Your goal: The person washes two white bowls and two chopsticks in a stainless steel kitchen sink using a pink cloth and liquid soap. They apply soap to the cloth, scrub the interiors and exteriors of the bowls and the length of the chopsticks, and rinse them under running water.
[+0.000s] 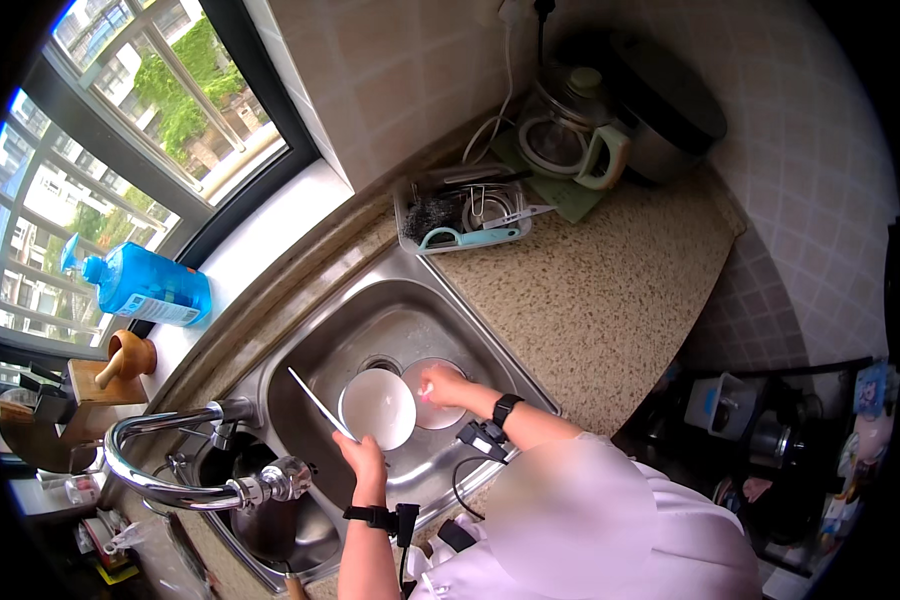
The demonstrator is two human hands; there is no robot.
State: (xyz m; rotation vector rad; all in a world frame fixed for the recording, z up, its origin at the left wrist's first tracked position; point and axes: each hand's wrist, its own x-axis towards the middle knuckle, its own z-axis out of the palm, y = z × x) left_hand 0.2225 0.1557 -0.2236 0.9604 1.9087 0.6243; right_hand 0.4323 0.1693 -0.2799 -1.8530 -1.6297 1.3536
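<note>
In the steel sink (311, 427), my left hand (364, 457) holds a thin white dish (316, 397), seen nearly edge-on and tilted. Close to its right, a white bowl (379, 411) lies beside the drain, covering part of it. My right hand (444, 386) is over a second round white dish (441, 418), which it partly hides. Its fingers are curled around something small and pink (425, 389), perhaps a sponge or cloth; most of that is hidden. Both wrists wear black straps with small devices and cables.
A chrome faucet (172, 496) arches over the smaller left basin (307, 529). Behind the sink, a plastic tray (465, 244) holds a steel scourer and a peeler. A glass kettle (562, 127) stands farther right. The sill bears a blue pump bottle (157, 285) and a wooden mortar (139, 354).
</note>
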